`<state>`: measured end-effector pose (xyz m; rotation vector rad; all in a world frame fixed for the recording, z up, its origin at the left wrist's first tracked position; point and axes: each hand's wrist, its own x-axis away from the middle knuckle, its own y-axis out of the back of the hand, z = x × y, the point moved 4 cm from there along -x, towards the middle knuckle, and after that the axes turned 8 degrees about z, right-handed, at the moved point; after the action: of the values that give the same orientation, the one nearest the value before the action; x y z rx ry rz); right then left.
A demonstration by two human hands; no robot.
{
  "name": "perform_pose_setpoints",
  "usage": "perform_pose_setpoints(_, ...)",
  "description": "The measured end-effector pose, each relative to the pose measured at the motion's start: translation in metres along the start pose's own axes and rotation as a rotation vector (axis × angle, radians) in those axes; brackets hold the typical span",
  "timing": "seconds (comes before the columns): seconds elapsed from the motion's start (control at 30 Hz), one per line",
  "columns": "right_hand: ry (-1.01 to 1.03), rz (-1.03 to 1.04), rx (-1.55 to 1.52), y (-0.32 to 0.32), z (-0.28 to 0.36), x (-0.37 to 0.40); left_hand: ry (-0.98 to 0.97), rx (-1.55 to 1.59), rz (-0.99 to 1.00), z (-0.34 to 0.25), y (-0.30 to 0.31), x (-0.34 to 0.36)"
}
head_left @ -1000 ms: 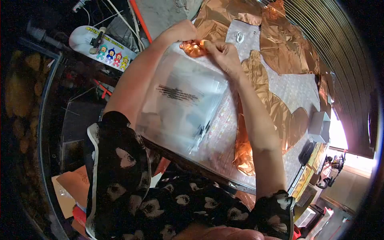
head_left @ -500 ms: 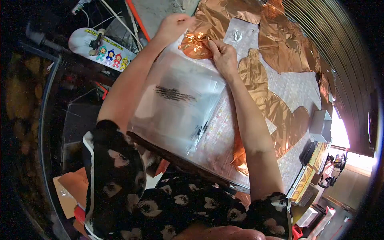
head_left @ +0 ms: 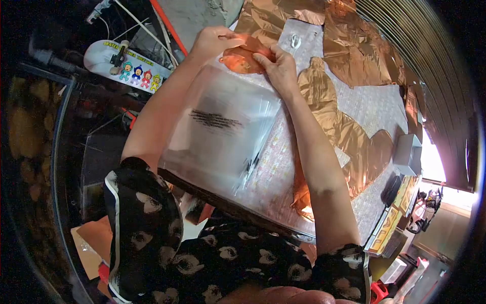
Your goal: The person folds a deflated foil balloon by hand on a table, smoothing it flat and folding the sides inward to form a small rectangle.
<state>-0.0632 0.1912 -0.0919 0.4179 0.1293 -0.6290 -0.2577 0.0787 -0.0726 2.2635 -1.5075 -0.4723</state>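
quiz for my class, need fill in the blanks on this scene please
1. The left hand and right hand pinch a crumpled ___ foil piece.
2. Beneath it lies a stack of clear plastic bags printed in ___.
3. The white skateboard with cartoon figures lies on the person's ___ side.
Missing: copper; black; left

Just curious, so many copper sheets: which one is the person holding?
The small crumpled piece, pinched between left hand and right hand above the clear bags; the bigger sheets lie unheld on the table.
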Motion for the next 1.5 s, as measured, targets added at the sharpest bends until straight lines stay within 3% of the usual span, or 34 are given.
perform_pose_setpoints(0.07, -0.02, 0.026, -0.032, -0.003, -0.005, 0.0, -0.254, -0.066, -0.155, -0.014, 0.002, 0.005)
perform_pose_setpoints(0.1, -0.019, -0.018, -0.011, -0.001, 0.002, 0.001, -0.253, -0.065, -0.153, -0.027, 0.003, 0.013)
perform_pose_setpoints(0.17, -0.021, -0.066, 0.009, 0.002, 0.003, 0.002, -0.284, -0.403, -0.312, -0.065, 0.009, 0.032)
perform_pose_setpoints(0.2, 0.032, -0.087, 0.051, 0.002, 0.004, 0.0, -0.283, -0.404, -0.309, -0.061, 0.01, 0.033)
perform_pose_setpoints(0.27, 0.085, -0.099, 0.087, 0.0, 0.005, 0.001, -0.232, -0.21, 0.214, -0.044, -0.004, 0.034)
perform_pose_setpoints(0.4, 0.062, -0.073, 0.158, 0.001, 0.01, 0.0, -0.295, -0.224, 0.2, -0.029, -0.008, 0.03)
perform_pose_setpoints(0.47, 0.063, -0.071, 0.166, 0.002, 0.003, 0.002, -0.166, -0.236, 0.211, -0.025, -0.01, 0.028)
perform_pose_setpoints(0.67, 0.042, -0.055, 0.211, 0.001, 0.009, 0.002, -0.075, -0.192, 0.236, -0.012, -0.007, 0.011)
perform_pose_setpoints(0.83, -0.127, 0.055, 0.207, 0.002, 0.029, 0.008, 0.079, -0.264, 0.245, -0.014, -0.005, -0.013)
perform_pose_setpoints(0.97, -0.006, 0.005, 0.143, 0.001, 0.025, 0.009, 0.15, -0.084, 0.246, -0.01, -0.005, -0.029)
perform_pose_setpoints(1.13, 0.129, -0.03, 0.156, -0.001, 0.009, 0.003, 0.056, 0.008, 0.206, -0.022, 0.0, -0.029)
perform_pose_setpoints(1.2, 0.096, -0.037, 0.183, 0.001, 0.007, 0.003, -0.002, 0.026, 0.219, -0.039, 0.003, -0.017)
perform_pose_setpoints(1.27, 0.064, -0.037, 0.206, 0.001, 0.008, 0.003, 0.046, 0.241, 0.25, -0.043, 0.005, -0.007)
perform_pose_setpoints(1.5, 0.004, -0.008, 0.113, 0.0, 0.018, 0.007, -0.035, 0.103, 0.108, -0.034, 0.0, -0.013)
